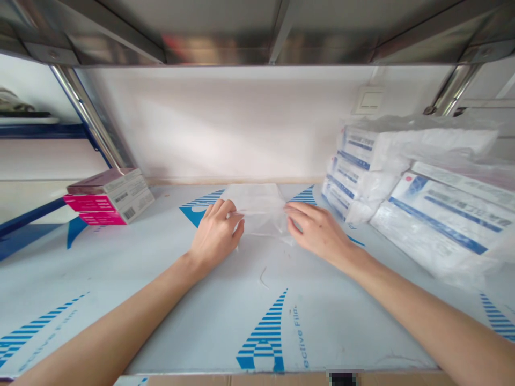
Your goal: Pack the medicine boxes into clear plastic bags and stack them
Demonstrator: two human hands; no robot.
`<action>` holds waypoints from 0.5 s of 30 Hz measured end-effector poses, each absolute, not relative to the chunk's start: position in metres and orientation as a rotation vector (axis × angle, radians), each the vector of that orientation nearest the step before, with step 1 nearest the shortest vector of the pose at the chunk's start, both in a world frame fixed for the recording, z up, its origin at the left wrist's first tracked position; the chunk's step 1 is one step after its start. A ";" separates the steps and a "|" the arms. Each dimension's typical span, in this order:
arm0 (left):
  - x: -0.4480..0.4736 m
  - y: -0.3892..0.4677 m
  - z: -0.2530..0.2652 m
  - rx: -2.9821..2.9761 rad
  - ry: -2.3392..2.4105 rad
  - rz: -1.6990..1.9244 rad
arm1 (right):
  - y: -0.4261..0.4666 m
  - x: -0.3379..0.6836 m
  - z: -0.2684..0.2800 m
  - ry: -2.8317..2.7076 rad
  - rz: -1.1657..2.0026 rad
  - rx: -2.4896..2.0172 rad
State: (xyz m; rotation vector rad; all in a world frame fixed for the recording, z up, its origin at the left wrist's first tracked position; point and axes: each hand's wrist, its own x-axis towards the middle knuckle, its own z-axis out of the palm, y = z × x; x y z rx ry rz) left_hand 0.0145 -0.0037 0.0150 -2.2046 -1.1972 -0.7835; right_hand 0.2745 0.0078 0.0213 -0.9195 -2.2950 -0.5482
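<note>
A clear plastic bag lies flat on the film-covered shelf between my hands, with something white and flat showing in its far part. My left hand has its fingers curled at the bag's left side, thumb and fingertips pinching the thin plastic. On the opposite side my right hand pinches the bag's edge between thumb and fingers. The near end of the bag is loose and wrinkled. Whether the white part is an item inside or layered plastic, I cannot tell.
Pink and white boxes are stacked at the left. Several white and blue packs in clear plastic stand at the right. A metal shelf hangs low overhead, with a wall behind. A thin strand lies in front.
</note>
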 end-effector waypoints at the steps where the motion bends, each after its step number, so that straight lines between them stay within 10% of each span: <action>1: 0.014 -0.003 0.014 -2.223 -1.190 -0.771 | 0.008 0.275 0.021 -2.305 -0.539 -0.922; 15: 0.010 -0.002 0.017 -2.190 -1.226 -0.761 | -0.002 0.272 0.033 -2.361 -0.594 -0.832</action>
